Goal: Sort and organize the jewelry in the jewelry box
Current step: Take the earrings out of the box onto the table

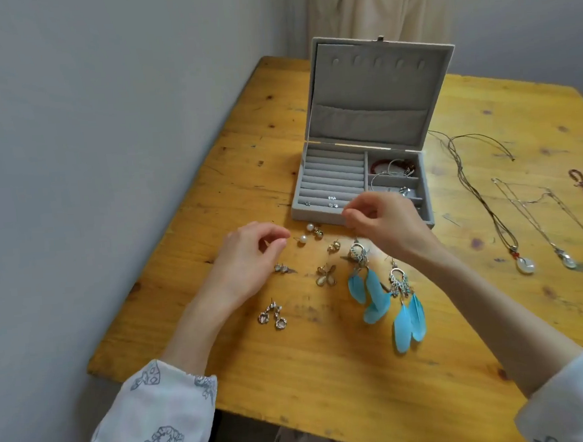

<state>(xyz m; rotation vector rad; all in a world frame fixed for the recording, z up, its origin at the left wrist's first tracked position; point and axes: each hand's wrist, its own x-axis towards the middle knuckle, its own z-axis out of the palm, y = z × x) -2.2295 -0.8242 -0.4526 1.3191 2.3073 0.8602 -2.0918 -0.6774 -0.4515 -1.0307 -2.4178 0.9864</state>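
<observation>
A grey velvet jewelry box (318,181) stands open on the wooden table (328,373), lid upright. Small stud earrings (332,201) sit in its ring rolls at the left; a red bracelet (391,166) lies in a right compartment. My right hand (383,224) hovers at the box's front edge, thumb and forefinger pinched together; whether something tiny sits between them I cannot tell. My left hand (248,258) hangs over the table with curled fingers next to two pearl earrings (306,233). Blue feather earrings (388,300), a butterfly earring (325,275) and crystal drop earrings (272,317) lie in front.
Several necklaces (522,239) with pendants are spread on the table to the right of the box. A grey wall runs along the table's left edge, and a curtain hangs behind the box.
</observation>
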